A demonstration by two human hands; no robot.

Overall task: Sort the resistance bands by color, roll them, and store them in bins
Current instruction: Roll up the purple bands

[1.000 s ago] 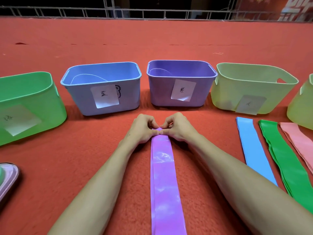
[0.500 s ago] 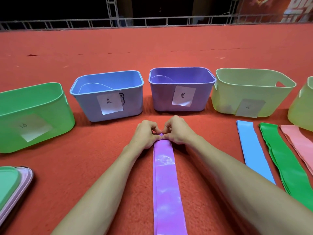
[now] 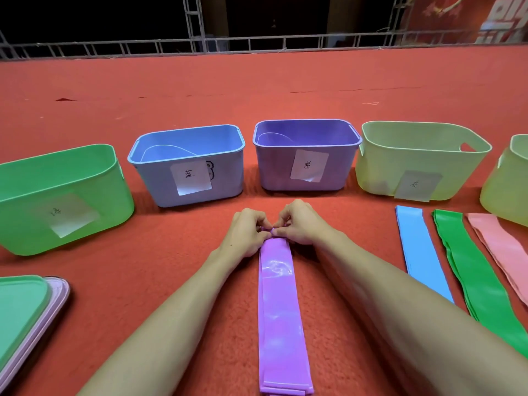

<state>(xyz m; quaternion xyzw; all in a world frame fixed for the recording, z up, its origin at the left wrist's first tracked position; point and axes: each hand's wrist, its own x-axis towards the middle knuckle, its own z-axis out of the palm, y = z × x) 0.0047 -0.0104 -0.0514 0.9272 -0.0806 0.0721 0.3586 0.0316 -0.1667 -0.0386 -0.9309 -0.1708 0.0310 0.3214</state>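
A purple resistance band (image 3: pixel 278 310) lies flat on the red carpet, running from the bottom edge toward the bins. My left hand (image 3: pixel 247 234) and my right hand (image 3: pixel 300 224) pinch its far end together, where a small tight roll has formed under the fingertips. Straight ahead stands the purple bin (image 3: pixel 305 130) with a paper label. Left of it is the blue bin (image 3: pixel 228 170), and further left the green bin (image 3: pixel 111 195). A blue band (image 3: pixel 420 250), a green band (image 3: pixel 474 270) and a pink band (image 3: pixel 503 247) lie flat at the right.
A pale yellow-green bin (image 3: pixel 380 172) stands right of the purple one, and another (image 3: pixel 503 192) is cut off at the right edge. Stacked green and pink lids (image 3: pixel 25 312) lie at the lower left. A metal railing (image 3: pixel 257 44) borders the carpet's far side.
My view has tilted up, so the bins and my hands sit lower in the frame. Both hands stay pinched on the purple band's far end; the lids have come further into view.
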